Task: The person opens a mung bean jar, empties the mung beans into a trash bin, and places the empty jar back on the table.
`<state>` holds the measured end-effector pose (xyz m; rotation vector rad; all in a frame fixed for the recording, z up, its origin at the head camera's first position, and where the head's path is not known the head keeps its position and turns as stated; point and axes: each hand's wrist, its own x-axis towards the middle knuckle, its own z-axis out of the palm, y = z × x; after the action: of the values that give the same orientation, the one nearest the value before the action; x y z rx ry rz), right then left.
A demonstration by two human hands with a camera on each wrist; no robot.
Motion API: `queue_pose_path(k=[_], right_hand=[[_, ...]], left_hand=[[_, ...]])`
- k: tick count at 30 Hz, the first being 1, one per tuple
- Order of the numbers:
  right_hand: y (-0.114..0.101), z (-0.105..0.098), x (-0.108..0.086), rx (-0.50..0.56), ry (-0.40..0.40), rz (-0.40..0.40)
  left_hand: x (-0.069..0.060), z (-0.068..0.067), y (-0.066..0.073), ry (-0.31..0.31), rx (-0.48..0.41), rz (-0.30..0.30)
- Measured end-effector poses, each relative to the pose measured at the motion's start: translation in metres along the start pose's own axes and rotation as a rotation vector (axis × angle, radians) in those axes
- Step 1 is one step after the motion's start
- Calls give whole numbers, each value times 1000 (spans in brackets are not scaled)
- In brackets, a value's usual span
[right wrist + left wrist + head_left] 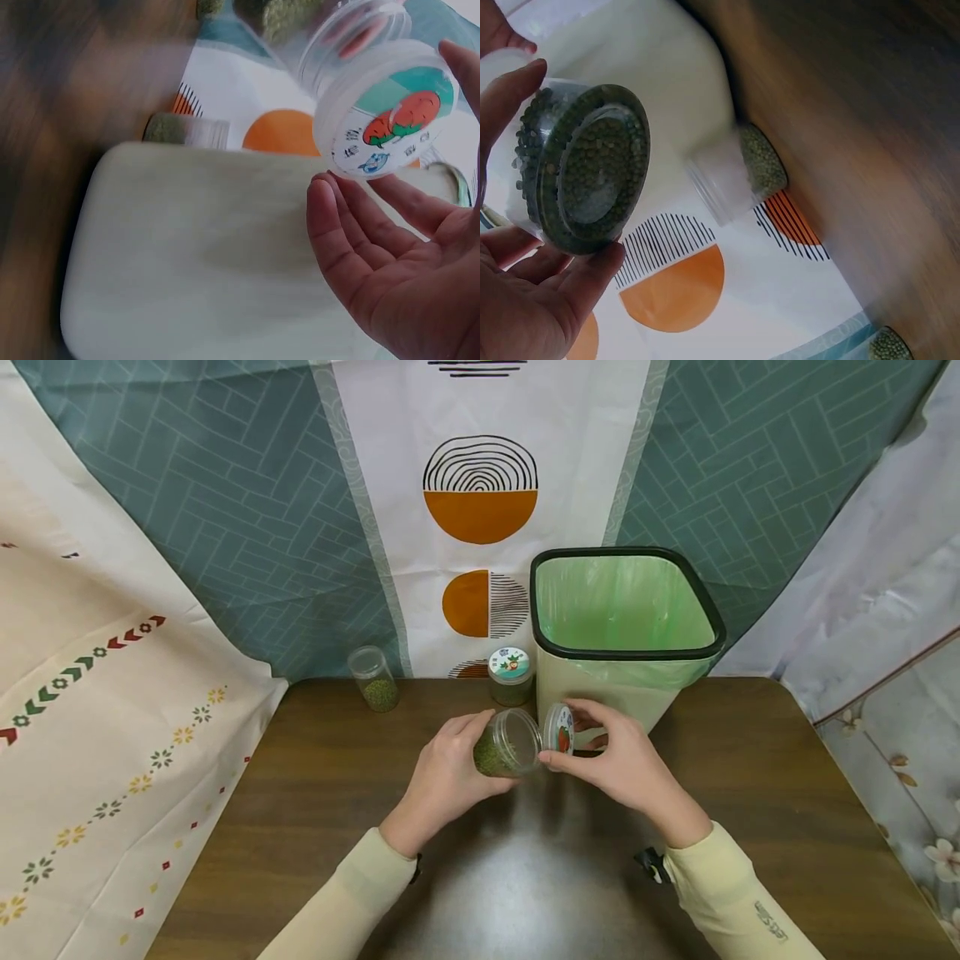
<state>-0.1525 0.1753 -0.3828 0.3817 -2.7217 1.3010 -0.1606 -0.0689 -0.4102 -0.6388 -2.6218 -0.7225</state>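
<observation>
My left hand [446, 768] grips a clear round jar [498, 752], tilted on its side with the mouth facing right. Small green beans, likely mung beans, lie inside, and in the left wrist view they show through the jar's base [600, 165]. My right hand [618, 756] holds a clear lid [560, 728] by its edge between thumb and fingers, just to the right of the mouth. Red strawberry-like fruit is printed on the lid's label [401, 112]. In the head view a narrow gap separates lid and jar. Both are held above the table.
A pale bin [592, 681] with a black rim and green liner stands behind my right hand. Beside it is a lidded jar [510, 675] of beans. Another bean jar [379, 692] stands at the back left. Patterned cloths hang behind the brown table [315, 843].
</observation>
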Motion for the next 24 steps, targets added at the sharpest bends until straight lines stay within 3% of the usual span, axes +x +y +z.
queue_pose_path(k=[14, 20, 24], right_hand=[[39, -42, -25, -49, 6, 101], [55, -49, -36, -5, -39, 75], [64, -50, -42, -29, -61, 107]], left_hand=[[-3, -9, -13, 18, -4, -69], [-5, -10, -16, 33, -5, -68], [-6, -10, -17, 38, -4, -68]])
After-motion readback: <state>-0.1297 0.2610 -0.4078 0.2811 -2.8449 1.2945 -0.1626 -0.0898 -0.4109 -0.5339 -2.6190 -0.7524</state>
